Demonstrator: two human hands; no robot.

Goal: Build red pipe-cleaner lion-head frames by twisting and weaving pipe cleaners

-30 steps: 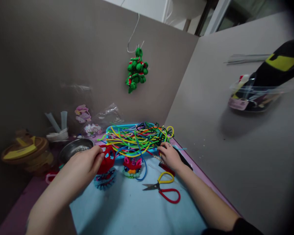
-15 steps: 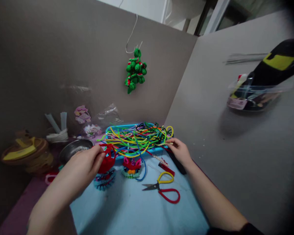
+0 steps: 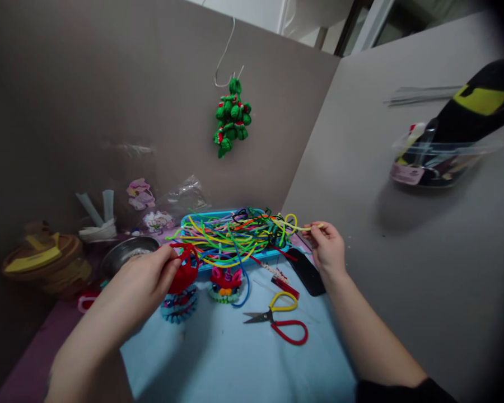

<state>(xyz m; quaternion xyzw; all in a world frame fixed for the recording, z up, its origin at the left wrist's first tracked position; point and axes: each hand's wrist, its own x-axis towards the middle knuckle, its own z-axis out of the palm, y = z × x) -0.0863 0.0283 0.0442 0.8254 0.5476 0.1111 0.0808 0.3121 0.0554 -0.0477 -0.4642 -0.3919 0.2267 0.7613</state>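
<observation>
My left hand [image 3: 149,274] is closed, with thumb and fingers pinching the top of a red openwork piece [image 3: 187,274] made of cord-like strips. Below it, a blue ruffled piece [image 3: 180,305] seems to join on, though I cannot tell if they are one thing. In a pinch at the right, my right hand [image 3: 330,249] grips the end of a pale yellow cord [image 3: 298,227]. That cord runs back into a tangle of many-coloured cords [image 3: 218,240] in a blue tray [image 3: 273,253]. A small red, orange and green ornament [image 3: 225,286] sits in front of the tray.
Scissors [image 3: 271,317] with yellow and red handles lie on the blue mat [image 3: 218,364]. A black phone-like slab [image 3: 306,272] and a red object [image 3: 285,288] are near the tray. A metal bowl [image 3: 128,252] stands left. A green ornament [image 3: 233,120] hangs from the wall.
My right hand has moved right and slightly up from the tray's edge, drawing the yellow cord partly out of the tangle. The left hand keeps its hold on the red piece.
</observation>
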